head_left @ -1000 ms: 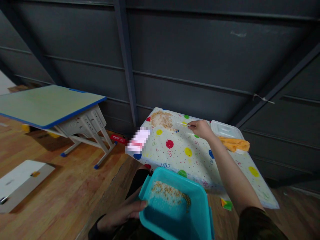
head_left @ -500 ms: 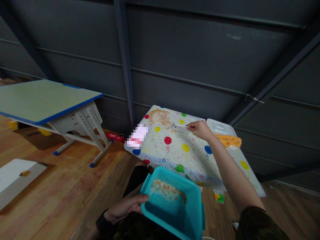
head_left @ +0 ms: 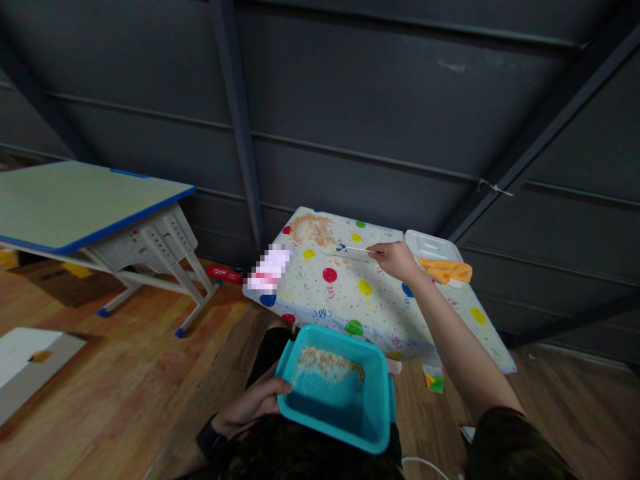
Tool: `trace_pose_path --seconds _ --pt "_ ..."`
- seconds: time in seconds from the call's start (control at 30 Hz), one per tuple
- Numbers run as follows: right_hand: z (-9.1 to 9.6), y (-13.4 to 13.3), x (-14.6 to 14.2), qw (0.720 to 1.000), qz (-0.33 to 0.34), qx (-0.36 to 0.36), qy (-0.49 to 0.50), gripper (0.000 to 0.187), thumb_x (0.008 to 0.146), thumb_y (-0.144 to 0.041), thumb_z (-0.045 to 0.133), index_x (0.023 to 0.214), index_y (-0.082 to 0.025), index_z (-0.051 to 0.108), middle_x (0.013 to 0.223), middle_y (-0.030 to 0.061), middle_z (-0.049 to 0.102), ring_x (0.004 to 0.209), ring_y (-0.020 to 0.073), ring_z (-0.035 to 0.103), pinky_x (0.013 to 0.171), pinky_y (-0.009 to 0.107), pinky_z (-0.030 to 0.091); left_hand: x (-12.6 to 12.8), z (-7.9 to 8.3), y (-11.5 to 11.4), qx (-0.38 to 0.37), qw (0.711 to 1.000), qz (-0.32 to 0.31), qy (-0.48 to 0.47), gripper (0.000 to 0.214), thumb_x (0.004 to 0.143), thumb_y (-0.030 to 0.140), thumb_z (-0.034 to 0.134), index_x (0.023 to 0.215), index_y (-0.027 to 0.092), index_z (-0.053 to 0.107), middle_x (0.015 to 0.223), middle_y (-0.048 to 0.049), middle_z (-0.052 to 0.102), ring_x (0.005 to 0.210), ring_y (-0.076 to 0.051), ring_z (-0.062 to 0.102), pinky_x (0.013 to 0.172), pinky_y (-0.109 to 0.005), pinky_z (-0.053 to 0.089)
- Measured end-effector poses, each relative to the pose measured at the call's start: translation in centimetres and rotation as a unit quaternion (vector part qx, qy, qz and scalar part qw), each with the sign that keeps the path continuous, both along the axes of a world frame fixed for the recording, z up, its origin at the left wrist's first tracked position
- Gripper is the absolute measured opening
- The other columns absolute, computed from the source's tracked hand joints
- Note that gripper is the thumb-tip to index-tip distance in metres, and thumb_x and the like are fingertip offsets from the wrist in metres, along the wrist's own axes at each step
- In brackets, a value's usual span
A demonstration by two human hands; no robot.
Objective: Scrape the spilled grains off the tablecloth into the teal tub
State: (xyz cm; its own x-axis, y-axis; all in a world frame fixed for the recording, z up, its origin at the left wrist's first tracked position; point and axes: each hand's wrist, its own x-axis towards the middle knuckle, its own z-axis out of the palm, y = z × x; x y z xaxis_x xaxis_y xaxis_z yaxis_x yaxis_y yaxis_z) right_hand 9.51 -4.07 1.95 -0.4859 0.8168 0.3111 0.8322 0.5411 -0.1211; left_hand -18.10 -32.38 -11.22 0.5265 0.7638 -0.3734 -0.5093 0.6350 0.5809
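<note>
My left hand (head_left: 260, 400) grips the left rim of a turquoise plastic bin (head_left: 330, 413), held over my lap below the table's front edge. Inside lie yellowish beans mixed with white grains (head_left: 330, 365), gathered toward its far side. Above the table, my right hand (head_left: 395, 259) pinches a thin, pale flat strip (head_left: 353, 253) that points left; its exact kind I cannot make out. Just beyond the strip's tip, a spread of beans and white grains (head_left: 314, 230) covers the far left part of the dotted tablecloth (head_left: 345, 303).
On the table's right stand a clear-white lid or tray (head_left: 433, 245) and an orange cloth (head_left: 445, 270). A blurred pinkish rectangle (head_left: 270, 269) lies at the left. Another desk (head_left: 90, 200) stands left, a white box (head_left: 35, 363) on the floor, and a dark wall (head_left: 350, 100) behind.
The whole view has shifted a little. The bin sits slightly higher in view and shows more of its near rim. The strip in my right hand has turned, showing a broader face.
</note>
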Motion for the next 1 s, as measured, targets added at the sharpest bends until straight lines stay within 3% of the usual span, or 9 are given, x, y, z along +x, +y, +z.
trace_pose_path --seconds 0.17,0.33,0.57,0.83,1.0 --pt "-0.1 -1.3 0.4 1.0 0.005 -0.009 -0.016 0.028 0.09 -0.023 0.053 0.106 -0.024 0.077 0.102 0.0045 0.076 0.092 0.0222 0.071 0.085 0.03 0.05 0.1 -0.1 0.1 -0.011 0.999 0.013 0.027 0.044 0.086 0.023 0.059 0.13 0.016 0.061 0.122 -0.0087 0.073 0.115 -0.029 0.067 0.109 -0.046 0.043" --pt "-0.2 -2.9 0.7 1.0 0.012 -0.004 -0.023 0.03 0.091 -0.024 0.051 0.108 -0.023 0.076 0.104 0.0052 0.076 0.093 0.023 0.071 0.084 0.03 0.05 -0.1 -1.2 0.1 0.004 0.997 -0.014 0.073 0.05 0.085 0.034 0.063 0.131 0.013 0.06 0.124 -0.0137 0.072 0.12 -0.03 0.063 0.109 -0.045 0.042" --pt "-0.3 -5.5 0.8 0.997 0.006 0.016 -0.075 0.032 0.093 -0.03 0.049 0.113 -0.025 0.074 0.104 0.0048 0.076 0.091 0.0223 0.072 0.082 0.029 0.049 0.1 -1.6 0.0 0.032 0.995 -0.012 0.091 0.049 0.092 0.032 0.054 0.135 0.01 0.053 0.127 -0.0159 0.069 0.119 -0.029 0.063 0.107 -0.047 0.044" --pt "-0.1 -2.5 0.6 0.989 -0.102 0.068 -0.082 0.036 0.094 -0.03 0.044 0.116 -0.027 0.072 0.105 0.0056 0.075 0.091 0.0221 0.071 0.079 0.029 0.049 0.3 -1.9 -0.2 0.033 0.997 -0.005 0.067 0.049 0.091 0.032 0.055 0.135 0.011 0.053 0.121 -0.0146 0.073 0.119 -0.029 0.064 0.108 -0.046 0.042" --pt "-1.2 -1.8 0.3 0.987 -0.096 0.05 -0.116 0.036 0.093 -0.026 0.045 0.115 -0.027 0.072 0.104 0.007 0.076 0.091 0.0227 0.071 0.077 0.03 0.049 0.3 -1.3 -0.2 0.034 0.996 0.007 0.077 0.049 0.091 0.034 0.057 0.133 0.011 0.055 0.128 -0.0155 0.069 0.122 -0.03 0.062 0.109 -0.047 0.041"
